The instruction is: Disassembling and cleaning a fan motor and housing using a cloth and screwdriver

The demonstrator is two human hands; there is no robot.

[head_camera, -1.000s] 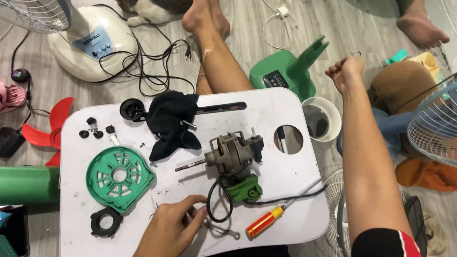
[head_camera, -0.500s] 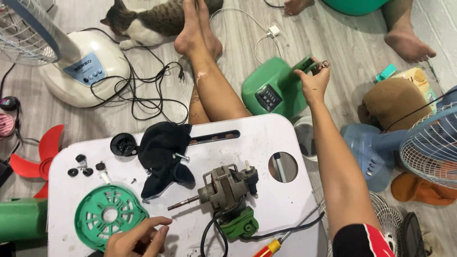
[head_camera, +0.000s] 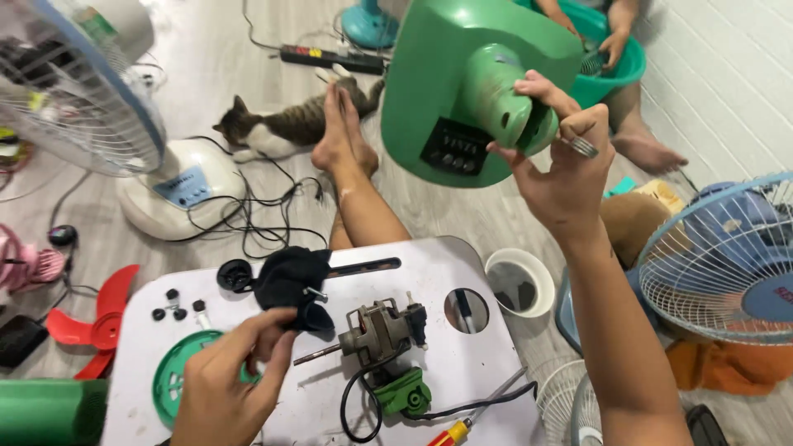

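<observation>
Overhead, right hand (head_camera: 562, 177) grips green fan base (head_camera: 462, 91); left hand (head_camera: 227, 372) half-curled, fingertips hidden — grasp unclear.

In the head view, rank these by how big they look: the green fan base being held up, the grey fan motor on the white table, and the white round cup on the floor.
1. Green fan base, though nearness to the camera inflates it.
2. Grey fan motor and white round cup look alike; no ranking.

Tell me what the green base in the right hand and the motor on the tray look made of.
Green base: moulded plastic by the look, smooth with a soft sheen and rounded edges; the right hand grips its neck. Motor: bare metal, dull grey housing with a steel shaft sticking out. White tray: probably plastic, matte.
</observation>
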